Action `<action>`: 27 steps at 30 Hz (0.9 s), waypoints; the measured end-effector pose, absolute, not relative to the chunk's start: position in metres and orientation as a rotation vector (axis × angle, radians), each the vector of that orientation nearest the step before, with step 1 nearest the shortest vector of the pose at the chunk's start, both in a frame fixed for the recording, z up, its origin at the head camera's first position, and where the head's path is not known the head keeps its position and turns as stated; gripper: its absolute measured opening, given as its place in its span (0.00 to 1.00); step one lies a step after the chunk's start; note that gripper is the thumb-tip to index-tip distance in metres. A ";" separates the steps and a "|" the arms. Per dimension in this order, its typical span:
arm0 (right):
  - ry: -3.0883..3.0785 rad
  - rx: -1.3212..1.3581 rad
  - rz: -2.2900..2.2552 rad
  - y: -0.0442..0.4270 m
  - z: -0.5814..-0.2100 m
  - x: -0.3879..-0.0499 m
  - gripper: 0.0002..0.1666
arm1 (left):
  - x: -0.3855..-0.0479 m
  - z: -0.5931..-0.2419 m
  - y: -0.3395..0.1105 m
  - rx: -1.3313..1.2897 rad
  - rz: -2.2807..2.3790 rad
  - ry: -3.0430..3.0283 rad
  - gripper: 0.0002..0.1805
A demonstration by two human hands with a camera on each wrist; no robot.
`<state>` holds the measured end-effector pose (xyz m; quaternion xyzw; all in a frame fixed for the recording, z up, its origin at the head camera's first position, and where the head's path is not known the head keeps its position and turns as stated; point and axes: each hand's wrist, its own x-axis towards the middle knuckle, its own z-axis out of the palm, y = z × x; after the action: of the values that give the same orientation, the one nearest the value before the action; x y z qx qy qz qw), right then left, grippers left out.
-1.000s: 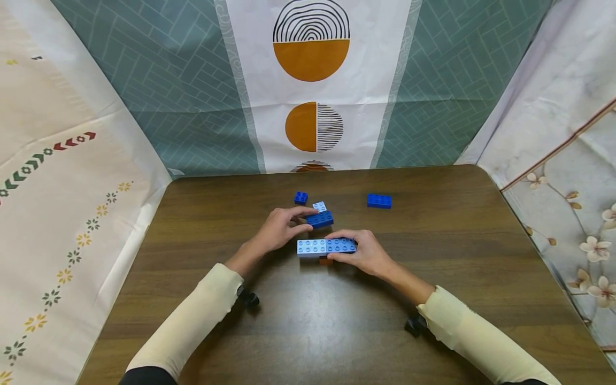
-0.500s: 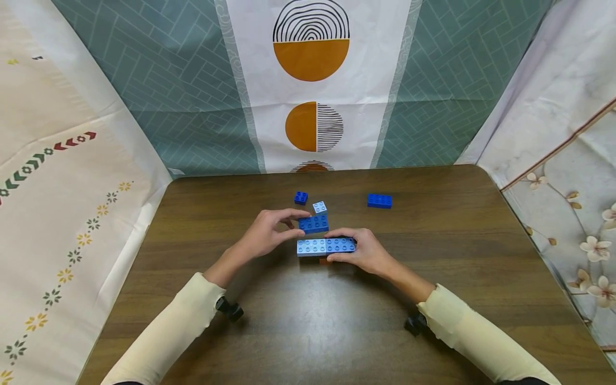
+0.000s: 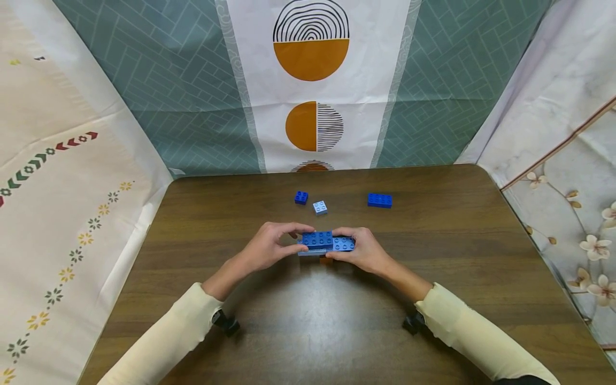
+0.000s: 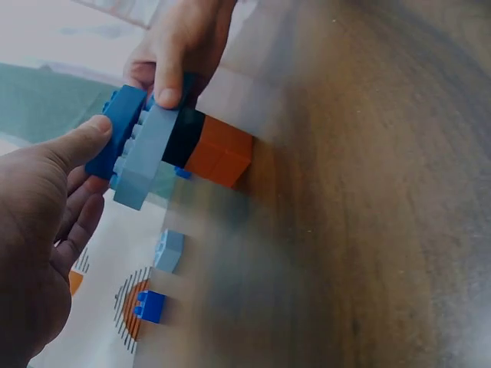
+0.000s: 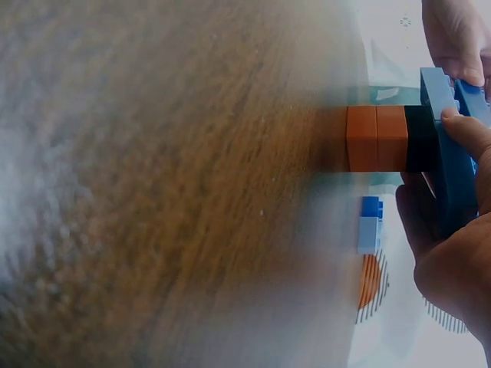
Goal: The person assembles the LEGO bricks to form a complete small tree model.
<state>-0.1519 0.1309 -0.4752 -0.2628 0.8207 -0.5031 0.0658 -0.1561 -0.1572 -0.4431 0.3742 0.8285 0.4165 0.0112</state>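
My left hand (image 3: 267, 248) pinches a blue toy building brick (image 3: 317, 240) between thumb and fingers. The brick is over a pale blue brick (image 4: 146, 157), whose studs show in the narrow gap between them in the left wrist view. Beside the pale brick, end to end, lies a medium blue brick (image 3: 344, 244), gripped at its sides by my right hand (image 3: 364, 250). Both rest on a dark brick (image 5: 420, 138), which tops a short column of orange bricks (image 5: 376, 138) standing on the table. From the head view most of this column is hidden.
Behind the stack lie a small dark blue brick (image 3: 301, 197) and a small pale blue brick (image 3: 320, 207). Farther right is another long blue brick (image 3: 379, 200). The wooden table (image 3: 433, 214) ends at a patterned cloth (image 3: 192, 107) at the back.
My left hand has carried the blue brick from beside the small pale brick toward me, over the left part of the stack. My right hand has kept its grip almost in place.
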 end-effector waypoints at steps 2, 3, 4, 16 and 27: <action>2.467 -0.795 -1.523 0.131 -0.476 -0.152 0.26 | -0.155 -0.445 -0.157 1.167 1.302 2.581 0.23; 2.462 -0.796 -1.526 0.130 -0.477 -0.152 0.26 | -0.154 -0.446 -0.156 1.165 1.303 2.581 0.23; 2.461 -0.798 -1.528 0.130 -0.477 -0.153 0.26 | -0.154 -0.447 -0.156 1.164 1.305 2.581 0.23; 2.473 -0.811 -1.543 0.130 -0.478 -0.154 0.24 | -0.152 -0.454 -0.153 1.133 1.375 2.587 0.22; 2.479 -0.794 -1.529 0.128 -0.479 -0.153 0.24 | -0.152 -0.457 -0.155 1.116 1.384 2.571 0.22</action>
<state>-0.1528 0.1281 -0.4786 -0.2625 0.8196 -0.5056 0.0613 -0.1519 -0.1548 -0.4566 0.3571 0.8224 0.4428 0.0078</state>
